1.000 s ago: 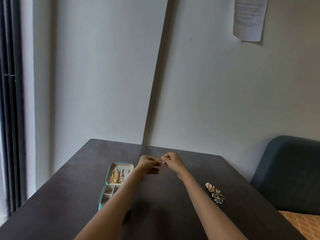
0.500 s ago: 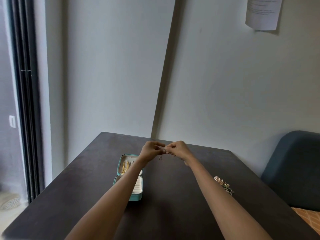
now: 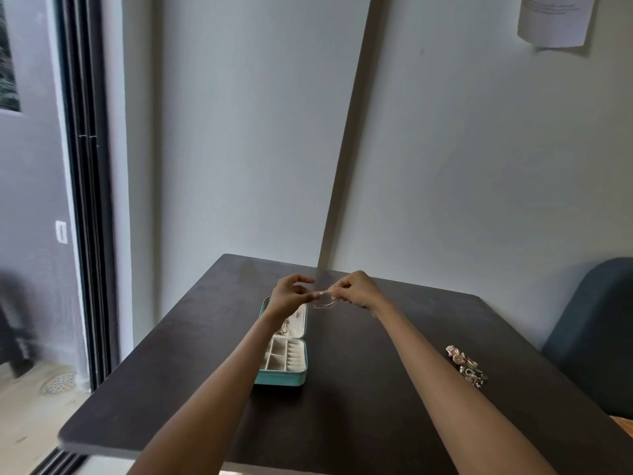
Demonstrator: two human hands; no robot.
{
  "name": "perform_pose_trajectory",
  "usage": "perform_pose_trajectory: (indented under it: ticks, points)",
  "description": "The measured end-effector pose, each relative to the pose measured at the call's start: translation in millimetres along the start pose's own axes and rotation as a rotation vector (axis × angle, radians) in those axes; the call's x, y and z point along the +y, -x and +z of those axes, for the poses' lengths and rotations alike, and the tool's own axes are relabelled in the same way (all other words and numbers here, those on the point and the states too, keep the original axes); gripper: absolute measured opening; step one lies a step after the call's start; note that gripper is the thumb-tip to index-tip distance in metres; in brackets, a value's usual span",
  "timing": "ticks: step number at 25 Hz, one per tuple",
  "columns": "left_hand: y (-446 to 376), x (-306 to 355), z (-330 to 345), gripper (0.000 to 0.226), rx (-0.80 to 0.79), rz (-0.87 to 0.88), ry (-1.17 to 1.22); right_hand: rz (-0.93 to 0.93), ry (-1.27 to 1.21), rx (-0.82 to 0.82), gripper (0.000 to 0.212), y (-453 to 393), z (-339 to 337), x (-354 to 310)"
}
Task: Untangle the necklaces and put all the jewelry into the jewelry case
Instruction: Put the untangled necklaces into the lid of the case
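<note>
- Both hands are raised above the dark matte surface (image 3: 359, 389), meeting near its far middle: the left hand (image 3: 291, 294) and the right hand (image 3: 356, 291) each pinch one end of a thin pinkish-gold chain necklace (image 3: 324, 301) between thumb and fingertips.
- Left grip: thumb and one finger pressed together on the chain, the other fingers curled loosely upward and apart.
- Right grip: fingers bunched and curled down around the chain's other end; a short bundle of strands sags just below the two hands, in the air and not touching the surface.
- Below the left wrist lies the open teal rectangular jewelry case (image 3: 286, 358) with a cream lining; its near half shows small divided compartments, and its far half, the lid, holds a few gold pieces partly hidden by the forearm.
- To the right, well apart from the case and beside the right forearm, a small heap of mixed rose-gold and greenish jewelry (image 3: 466, 365) rests on the surface.
- A dark blue upholstered chair back (image 3: 596, 337) stands at the surface's right edge, and a white paper sheet (image 3: 555, 20) hangs on the grey wall above.
</note>
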State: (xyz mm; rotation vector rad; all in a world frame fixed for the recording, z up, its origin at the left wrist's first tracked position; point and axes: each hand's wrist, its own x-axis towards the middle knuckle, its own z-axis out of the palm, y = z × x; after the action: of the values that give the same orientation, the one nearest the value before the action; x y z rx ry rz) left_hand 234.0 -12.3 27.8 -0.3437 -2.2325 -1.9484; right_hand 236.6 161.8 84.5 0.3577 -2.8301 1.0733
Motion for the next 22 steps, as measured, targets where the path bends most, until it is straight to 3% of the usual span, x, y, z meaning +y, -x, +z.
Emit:
perform_pose_trajectory:
  ticks: [4, 10, 14, 22]
  points:
    - [11.2, -3.5, -29.3, 0.047, -0.053, -0.055, -0.018, -0.05, -0.017, 0.01, 0.017, 1.2, 27.5, -9.1]
    - [8.9, -40.4, -55.6, 0.042, 0.257, -0.21, -0.079, -0.058, -0.104, -0.009, 0.016, 2.5, 57.2, -6.4]
    - [8.2, -69.4, -59.0, 0.055, 0.247, -0.363, -0.058, -0.053, -0.104, -0.026, 0.013, -2.6, 67.7, -2.8]
    - [7.0, -84.8, -56.5, 0.05, 0.236, -0.326, 0.014, 0.007, -0.008, -0.019, 0.014, -15.4, 85.8, 2.7]
